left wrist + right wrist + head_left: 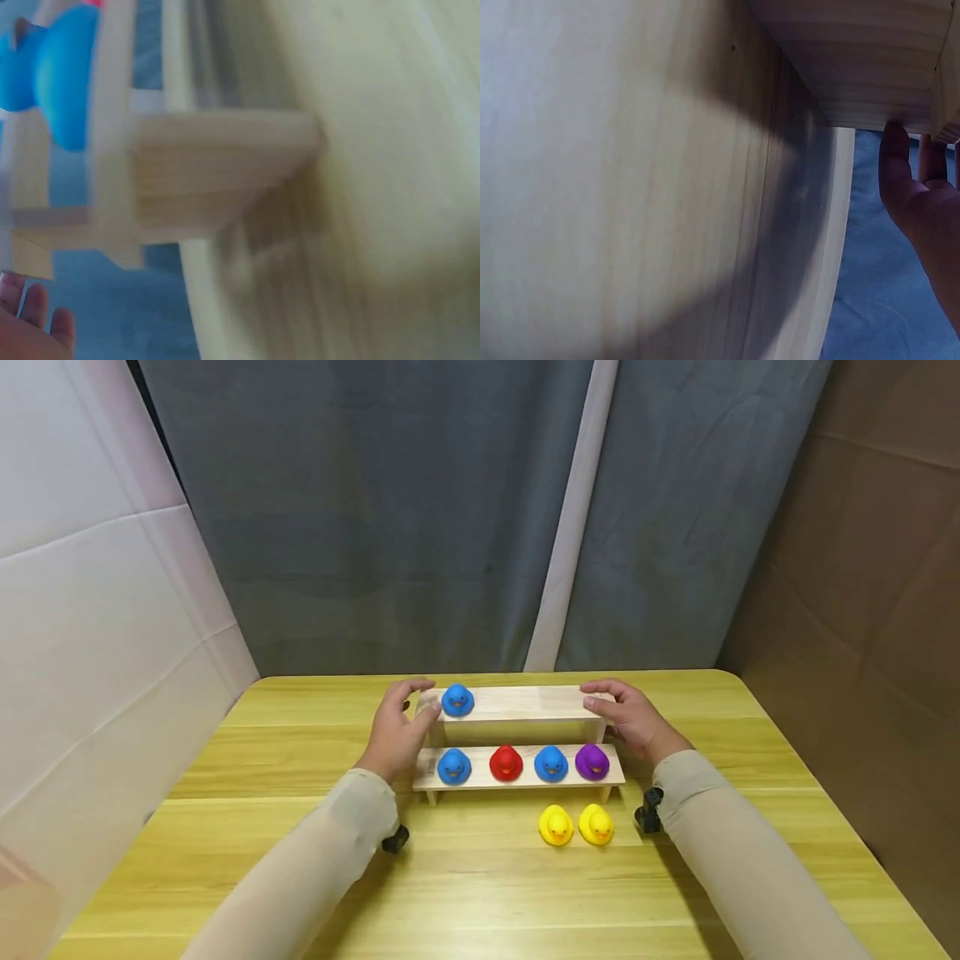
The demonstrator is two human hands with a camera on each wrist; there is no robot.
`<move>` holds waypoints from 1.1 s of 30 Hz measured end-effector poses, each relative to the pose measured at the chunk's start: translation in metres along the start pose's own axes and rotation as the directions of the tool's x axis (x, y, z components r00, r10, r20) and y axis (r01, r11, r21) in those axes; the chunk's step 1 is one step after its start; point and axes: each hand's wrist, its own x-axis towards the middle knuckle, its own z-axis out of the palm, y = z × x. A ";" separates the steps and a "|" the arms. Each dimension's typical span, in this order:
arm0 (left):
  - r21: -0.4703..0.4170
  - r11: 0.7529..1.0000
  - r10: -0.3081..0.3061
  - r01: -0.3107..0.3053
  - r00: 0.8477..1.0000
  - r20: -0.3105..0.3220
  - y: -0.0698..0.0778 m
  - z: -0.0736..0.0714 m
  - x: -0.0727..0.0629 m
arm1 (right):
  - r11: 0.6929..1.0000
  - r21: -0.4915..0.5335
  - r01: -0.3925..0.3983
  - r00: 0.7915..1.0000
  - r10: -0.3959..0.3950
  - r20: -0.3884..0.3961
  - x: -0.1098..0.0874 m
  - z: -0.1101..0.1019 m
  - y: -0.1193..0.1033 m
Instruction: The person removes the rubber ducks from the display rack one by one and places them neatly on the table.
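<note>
A raised pale wooden shelf stands at the back, with a blue rubber duck on its left part. My left hand holds this shelf's left end, thumb at the front and fingers behind. At the right end, my right hand grips the same shelf, its thumb over the top; the right wrist view shows fingertips against the wood. In front is a lower shelf bearing a blue duck, a red duck, another blue duck and a purple duck.
Two yellow rubber ducks sit side by side on the wooden table, before the lower shelf's right part. A grey curtain hangs behind the table. White cloth borders the left side and brown cloth the right.
</note>
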 end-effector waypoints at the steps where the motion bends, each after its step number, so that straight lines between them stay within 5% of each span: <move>1: -0.008 1.000 0.015 -0.015 1.000 0.000 0.002 0.000 0.000 | 1.000 -0.003 -0.002 1.000 0.002 -0.002 0.000 0.000 0.000; 9: -0.004 0.999 0.038 -0.037 0.999 0.032 0.018 0.005 0.003 | 1.000 0.002 -0.008 1.000 0.008 -0.011 0.000 0.000 0.002; 33: 0.036 0.999 0.005 -0.006 0.999 0.037 0.021 0.007 0.005 | 1.000 0.013 -0.028 0.999 0.028 -0.024 0.002 0.008 0.001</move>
